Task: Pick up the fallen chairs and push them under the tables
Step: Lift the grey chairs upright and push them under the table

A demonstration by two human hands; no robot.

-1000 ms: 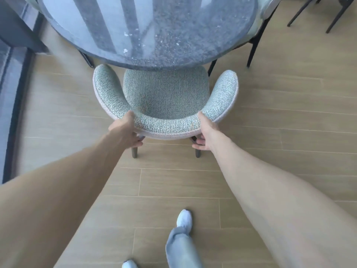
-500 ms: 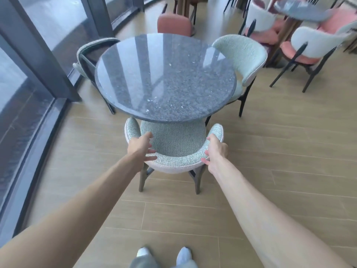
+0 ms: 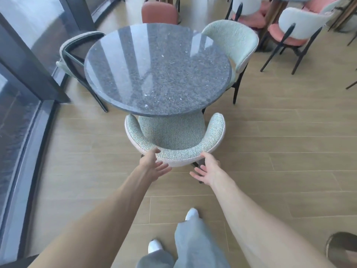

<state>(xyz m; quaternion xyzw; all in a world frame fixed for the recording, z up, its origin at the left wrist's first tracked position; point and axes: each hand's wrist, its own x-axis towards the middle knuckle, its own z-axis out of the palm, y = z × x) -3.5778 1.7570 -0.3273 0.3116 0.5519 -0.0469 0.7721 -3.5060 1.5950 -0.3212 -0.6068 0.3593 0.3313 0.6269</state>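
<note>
A speckled green chair (image 3: 173, 136) stands upright with its seat partly under the round grey stone table (image 3: 157, 68). Its curved backrest faces me. My left hand (image 3: 154, 164) sits at the left rear of the backrest, fingers straight and spread, thumb near the top edge. My right hand (image 3: 207, 169) is at the right rear of the backrest, fingers also straight and loose. Neither hand curls round the chair; both are at or just off its back.
Two more green chairs (image 3: 234, 41) (image 3: 71, 53) and a red one (image 3: 159, 12) ring the table. White-and-pink chairs (image 3: 297, 28) stand at the back right. A dark window frame (image 3: 29, 60) runs along the left. Another chair's edge (image 3: 342, 248) shows at bottom right. Wooden floor lies behind me.
Both hands have let go of the backrest and opened, drawing back slightly. The chair stays tucked under the table. My view has pulled back and lifted.
</note>
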